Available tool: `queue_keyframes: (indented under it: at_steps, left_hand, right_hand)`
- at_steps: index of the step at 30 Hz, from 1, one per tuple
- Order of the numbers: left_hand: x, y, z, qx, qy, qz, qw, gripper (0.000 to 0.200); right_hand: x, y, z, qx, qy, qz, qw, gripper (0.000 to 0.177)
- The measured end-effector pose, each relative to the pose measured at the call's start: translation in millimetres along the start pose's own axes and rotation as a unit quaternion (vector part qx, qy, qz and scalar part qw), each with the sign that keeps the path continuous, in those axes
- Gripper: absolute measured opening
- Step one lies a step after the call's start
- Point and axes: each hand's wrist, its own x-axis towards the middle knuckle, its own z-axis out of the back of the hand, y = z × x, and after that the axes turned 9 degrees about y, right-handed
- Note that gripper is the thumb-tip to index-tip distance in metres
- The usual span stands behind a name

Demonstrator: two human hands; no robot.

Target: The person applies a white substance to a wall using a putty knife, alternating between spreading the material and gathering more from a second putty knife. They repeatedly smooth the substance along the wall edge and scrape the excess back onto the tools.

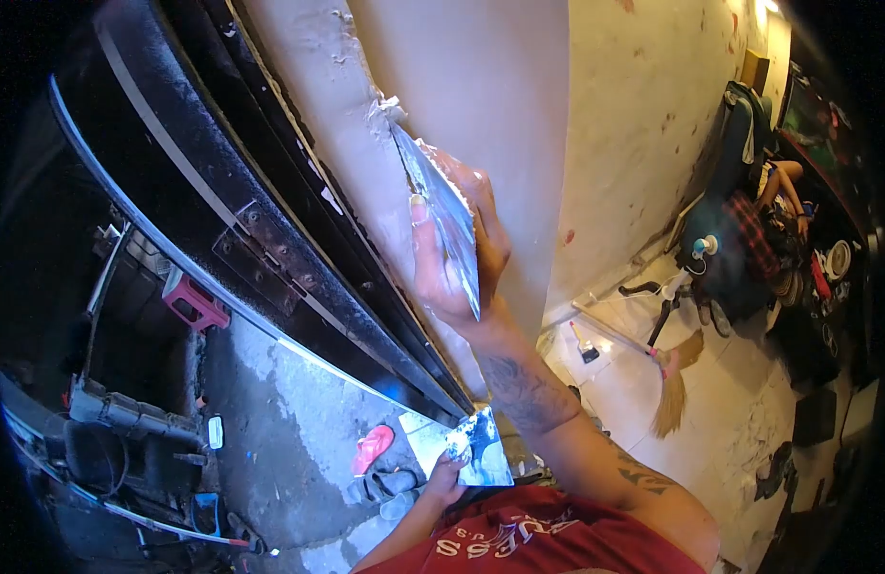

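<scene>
Both full: R hand (441, 282) clenched on metal blade (442, 215) nr wall edge (352, 72), L hand (445, 478) gripping smeared plate (486, 461).

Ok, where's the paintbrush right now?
In the head view, the paintbrush lies on the tiled floor right of centre, between the right forearm and the straw broom.

Wall (643, 124): pale, scattered reddish stains; 2 o'clock.
Light (771, 6): warm, at the top edge; 2 o'clock.
Floor tiles (710, 450): light, glossy, marked; 4 o'clock.
Concrete floor (261, 411): grey, pale-patched; 8 o'clock.
Stool (196, 301): pinkish-red; 9 o'clock.
Door (127, 143): black, hinged; 10 o'clock.
</scene>
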Motion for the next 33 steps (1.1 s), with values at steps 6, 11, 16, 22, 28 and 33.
queue_keyframes:
  at_steps: [6,11,16,22,28,33]
  left_hand:
    - [-0.4,-0.1,-1.2,-0.011,0.016,-0.007,1.0,0.031]
    - [1.1,-0.2,1.9,-0.012,0.001,0.007,1.0,0.027]
    - [0.3,-0.7,-2.5,-0.015,-0.002,0.014,1.0,0.024]
    - [1.1,1.6,4.4,-0.007,0.007,0.003,1.0,0.024]
    - [-3.4,-3.7,-3.7,-0.01,-0.008,0.02,1.0,0.028]
    - [-3.3,-3.9,-1.6,-0.008,-0.002,0.033,0.999,0.027]
  right_hand:
    - [0.3,3.6,0.3,0.011,0.007,-0.005,1.0,0.043]
    - [3.6,3.2,1.9,-0.002,0.011,0.014,1.0,0.044]
    - [1.6,5.3,-3.4,0.003,-0.036,0.002,0.999,0.044]
    - [-4.1,-1.8,5.8,-0.047,-0.003,-0.008,0.999,0.043]
    - [3.3,-7.1,0.9,-0.037,-0.03,0.053,0.997,0.036]
    - [3.7,-9.4,-1.0,-0.035,-0.017,0.074,0.997,0.04]
